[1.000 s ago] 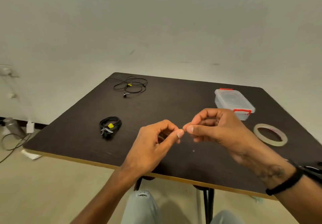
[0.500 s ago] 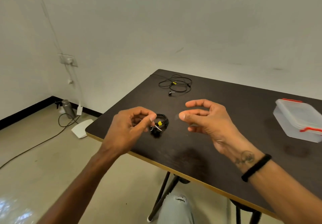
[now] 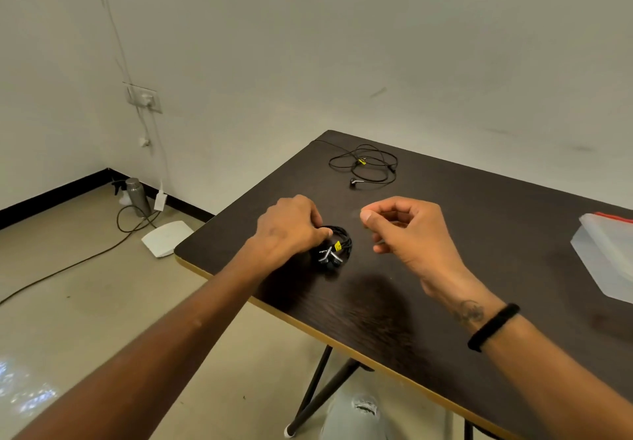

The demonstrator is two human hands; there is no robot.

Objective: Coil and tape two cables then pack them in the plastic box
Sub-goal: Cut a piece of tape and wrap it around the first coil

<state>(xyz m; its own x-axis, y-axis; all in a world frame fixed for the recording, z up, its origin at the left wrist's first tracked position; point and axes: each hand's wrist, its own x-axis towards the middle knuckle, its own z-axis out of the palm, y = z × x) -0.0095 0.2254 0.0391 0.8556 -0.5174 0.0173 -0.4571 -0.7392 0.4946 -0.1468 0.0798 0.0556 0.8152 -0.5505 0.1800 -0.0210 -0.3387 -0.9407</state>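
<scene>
— What changed?
— The left hand (image 3: 291, 227) had dropped onto the coil (image 3: 334, 248) near the table's (image 3: 445, 234) left edge, gripping it.
— The right hand (image 3: 407, 234)?
— Curled; whether it pinched tape, I couldn't tell. Taping looked next.

Bare forearms, black wristband (image 3: 493, 327) on right wrist (small tattoo (image 3: 470, 312) beside it), light ripped jeans (image 3: 356, 415)

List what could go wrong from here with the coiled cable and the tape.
1. The left hand touches the coiled cable only at its edge; the loops may spring apart before they are taped.
2. Whatever the right hand pinches is too faint to see; a tape strip could fold onto itself.
3. The loose cable remains uncoiled.
</scene>
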